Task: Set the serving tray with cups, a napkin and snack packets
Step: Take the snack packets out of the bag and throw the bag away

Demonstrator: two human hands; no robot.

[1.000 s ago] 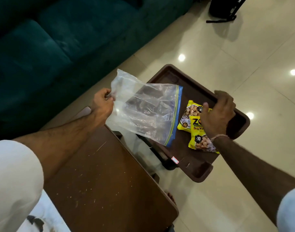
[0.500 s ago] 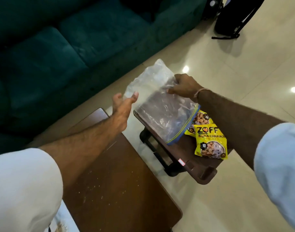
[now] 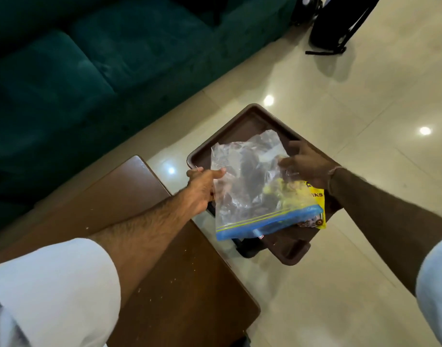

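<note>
A dark brown serving tray (image 3: 242,126) stands on a low stand beside the wooden table. Over it hangs a clear zip bag (image 3: 250,191) with a blue seal strip along its near edge. My right hand (image 3: 307,166) pinches the bag's far right corner. My left hand (image 3: 204,184) holds the bag's left edge, thumb on top. Yellow snack packets (image 3: 316,196) lie on the tray, mostly hidden under the bag. No cups or napkin are in view.
A brown wooden table (image 3: 164,284) fills the lower middle, its corner touching the tray's stand. A teal sofa (image 3: 89,71) runs along the left. A black bag (image 3: 340,21) sits on the tiled floor at the top right.
The zip bag has come down and turned so its blue seal faces me, now covering the snack packets. My left hand, open half a second ago, has taken the bag's left edge.
</note>
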